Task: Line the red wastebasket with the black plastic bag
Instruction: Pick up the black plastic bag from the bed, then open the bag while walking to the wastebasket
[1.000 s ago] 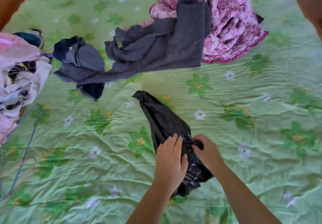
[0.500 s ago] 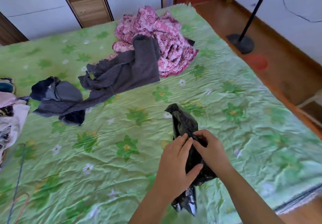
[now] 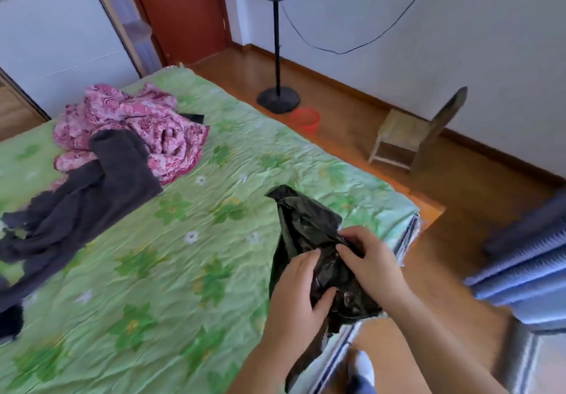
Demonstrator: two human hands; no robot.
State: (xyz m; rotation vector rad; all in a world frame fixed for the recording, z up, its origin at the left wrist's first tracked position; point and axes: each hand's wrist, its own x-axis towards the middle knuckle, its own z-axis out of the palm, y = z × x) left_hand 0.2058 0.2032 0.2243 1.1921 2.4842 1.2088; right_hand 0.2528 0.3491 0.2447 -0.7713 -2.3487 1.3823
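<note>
A crumpled black plastic bag is lifted off the bed near its right edge. My left hand grips its lower left side and my right hand pinches its rim from the right, both closed on the plastic. The red wastebasket stands on the wooden floor beyond the bed, next to the fan's base, well away from my hands. It looks empty as far as I can see.
A green flowered bedspread covers the bed, with a pink patterned cloth and dark grey garments at the left. A standing fan, a small wooden chair and a blue curtain surround the floor at the right.
The view has swung up and to the right, bringing the floor, fan, chair and red wastebasket into sight. Both hands have lifted the bag off the bedspread and carried it toward the bed's right edge.
</note>
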